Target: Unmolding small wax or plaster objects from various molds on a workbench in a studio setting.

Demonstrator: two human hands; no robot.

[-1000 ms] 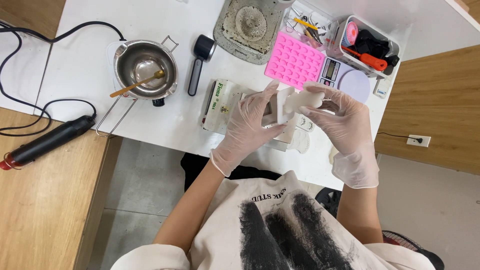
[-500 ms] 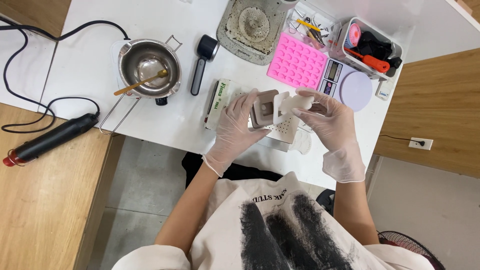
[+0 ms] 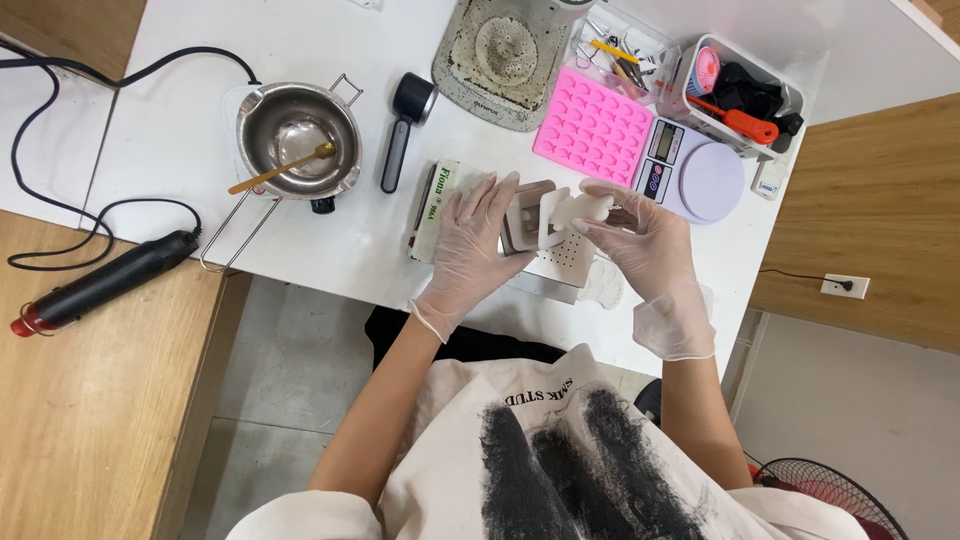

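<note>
Mould [image 3: 527,213], a small beige block near the worktop's front edge, is steadied by the gloved left hand [image 3: 478,243]; the right hand [image 3: 640,240] pinches a white cast piece [image 3: 578,208] half lifted out, not yet free.

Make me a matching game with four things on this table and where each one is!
Things:
1. pink mold
2. metal pot
3. heat gun
4. scale

Places:
A. on the wooden surface at the left
B. right of the pink mold, by the bin of tools
C. left of the black scoop, with a wooden stick in it
D. just above the gloved hands

Pairs: 1-D, 2-C, 3-A, 4-B
</note>
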